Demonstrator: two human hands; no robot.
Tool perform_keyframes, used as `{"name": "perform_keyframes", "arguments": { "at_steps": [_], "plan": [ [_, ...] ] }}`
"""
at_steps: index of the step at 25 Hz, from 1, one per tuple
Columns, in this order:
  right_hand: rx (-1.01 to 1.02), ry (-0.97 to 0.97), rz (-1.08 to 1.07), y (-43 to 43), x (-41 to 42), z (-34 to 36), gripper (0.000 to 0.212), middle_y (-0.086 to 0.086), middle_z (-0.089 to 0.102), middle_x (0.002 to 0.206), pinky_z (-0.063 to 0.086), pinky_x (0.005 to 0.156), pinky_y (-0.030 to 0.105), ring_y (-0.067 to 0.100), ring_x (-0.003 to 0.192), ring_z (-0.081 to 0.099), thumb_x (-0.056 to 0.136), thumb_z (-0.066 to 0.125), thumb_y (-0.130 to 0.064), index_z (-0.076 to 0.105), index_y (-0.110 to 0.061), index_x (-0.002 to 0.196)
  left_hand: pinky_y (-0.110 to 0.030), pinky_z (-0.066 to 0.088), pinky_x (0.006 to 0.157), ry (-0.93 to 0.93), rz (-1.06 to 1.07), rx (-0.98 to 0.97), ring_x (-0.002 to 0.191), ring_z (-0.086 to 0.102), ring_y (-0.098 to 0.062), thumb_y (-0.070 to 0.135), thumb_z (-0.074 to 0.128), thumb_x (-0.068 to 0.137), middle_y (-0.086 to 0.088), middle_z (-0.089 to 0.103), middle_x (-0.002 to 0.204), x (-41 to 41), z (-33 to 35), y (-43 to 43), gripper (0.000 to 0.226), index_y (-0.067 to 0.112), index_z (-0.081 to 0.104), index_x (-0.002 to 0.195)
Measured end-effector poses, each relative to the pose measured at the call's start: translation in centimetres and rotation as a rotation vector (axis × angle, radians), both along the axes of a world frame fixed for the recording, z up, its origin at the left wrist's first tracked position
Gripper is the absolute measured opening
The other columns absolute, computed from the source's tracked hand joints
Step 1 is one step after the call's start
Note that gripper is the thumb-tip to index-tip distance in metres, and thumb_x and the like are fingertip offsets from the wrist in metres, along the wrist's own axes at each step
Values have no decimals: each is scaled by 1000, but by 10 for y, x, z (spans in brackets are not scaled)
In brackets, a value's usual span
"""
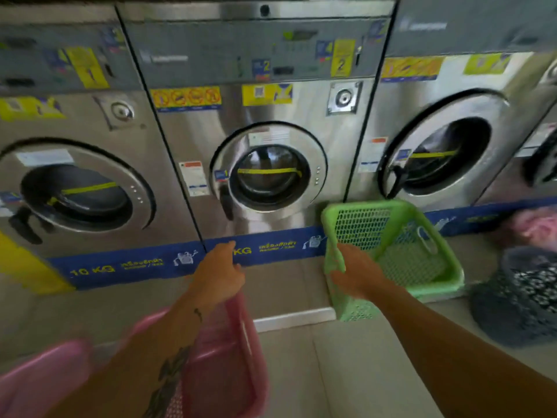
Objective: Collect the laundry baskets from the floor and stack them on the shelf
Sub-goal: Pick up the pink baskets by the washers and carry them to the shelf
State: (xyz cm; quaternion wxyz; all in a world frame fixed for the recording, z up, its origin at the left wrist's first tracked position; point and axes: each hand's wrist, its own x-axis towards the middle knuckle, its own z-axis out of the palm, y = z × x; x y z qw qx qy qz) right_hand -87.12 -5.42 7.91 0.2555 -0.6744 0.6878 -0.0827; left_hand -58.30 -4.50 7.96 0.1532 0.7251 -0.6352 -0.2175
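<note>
A green mesh laundry basket (404,248) sits tilted on the raised step in front of the washing machines, right of centre. My right hand (357,274) grips its near left rim. A pink laundry basket (229,357) hangs low at the bottom centre, and my left hand (220,271) holds its upper rim. Part of the pink basket is hidden behind my left forearm. No shelf is in view.
Three steel front-loading washers (265,176) line the wall behind a blue strip. A dark patterned basket or bag (524,297) and pink cloth (533,224) lie at the right. A white-edged step (295,319) runs across the tiled floor. Another pink shape (42,378) shows at the lower left.
</note>
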Motion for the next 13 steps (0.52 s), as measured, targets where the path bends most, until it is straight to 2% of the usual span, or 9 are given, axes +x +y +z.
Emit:
{"name": "perform_keyframes", "arguments": {
  "at_steps": [4, 7, 10, 13],
  "plan": [
    [-1, 28, -53, -11, -120, 23, 75, 15, 35, 154, 35, 112, 43, 35, 138, 38, 86, 62, -32, 30, -8, 150, -44, 44, 100, -23, -79, -48, 121, 53, -32, 23, 49, 92, -8, 51, 140, -116, 25, -26, 46, 16, 46, 137],
    [-16, 63, -97, -22, -204, 32, 75, 16, 43, 148, 40, 107, 46, 36, 133, 44, 77, 54, -41, 39, -10, 143, -43, 46, 90, -55, -126, -42, 109, 55, -32, 20, 48, 88, -10, 54, 126, -192, 29, -41, 35, 14, 49, 123],
    [-3, 66, -130, -31, -257, 41, 64, 17, 44, 146, 40, 105, 42, 35, 132, 46, 86, 59, -33, 41, -8, 142, -45, 47, 89, -109, -148, -1, 108, 56, -32, 24, 48, 87, -7, 53, 123, -250, 29, -53, 31, 15, 49, 117],
    [13, 34, -140, -51, -287, 36, 66, 14, 42, 149, 40, 107, 45, 36, 133, 45, 89, 60, -34, 37, -12, 146, -45, 46, 93, -201, -174, 5, 112, 55, -31, 25, 46, 87, -6, 54, 122, -285, 24, -73, 32, 13, 51, 116]
  ]
}}
